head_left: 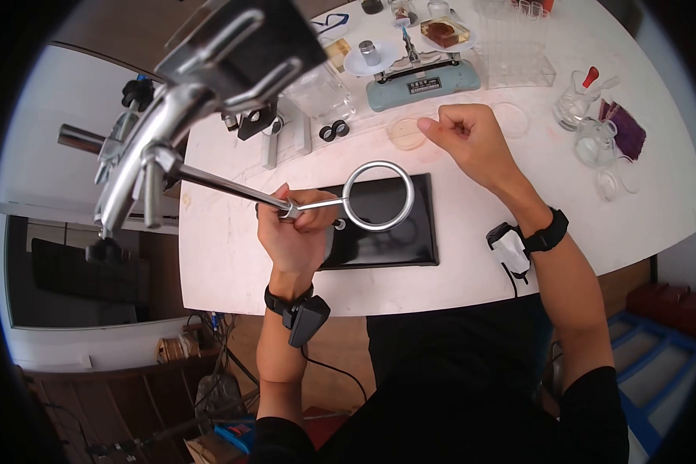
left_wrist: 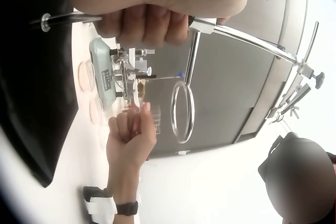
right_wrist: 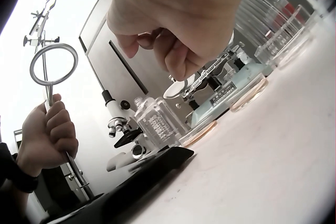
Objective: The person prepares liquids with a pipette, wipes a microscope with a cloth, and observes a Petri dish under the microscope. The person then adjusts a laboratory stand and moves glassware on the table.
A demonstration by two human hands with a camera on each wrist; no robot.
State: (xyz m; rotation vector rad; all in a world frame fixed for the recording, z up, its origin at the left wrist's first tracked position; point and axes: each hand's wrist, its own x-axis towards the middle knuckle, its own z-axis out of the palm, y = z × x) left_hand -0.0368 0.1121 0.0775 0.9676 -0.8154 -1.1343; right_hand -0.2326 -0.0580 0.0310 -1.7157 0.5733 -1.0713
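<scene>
My left hand grips the metal rod of a retort stand, fingers wrapped round it. Right at this hand is the boss of the ring clamp, whose silver ring projects over the stand's black base. Higher up the rod sits another clamp, close to the head camera. My right hand is raised over the table, fingers curled in and thumb pointing left, with nothing in it. Beneath its thumb in the head view lies a shallow round dish.
A teal beam balance stands behind, a metal weight on its left pan. To its right is a clear test tube rack. Glassware and a purple packet are at the right; a microscope and glass bottle are behind the base.
</scene>
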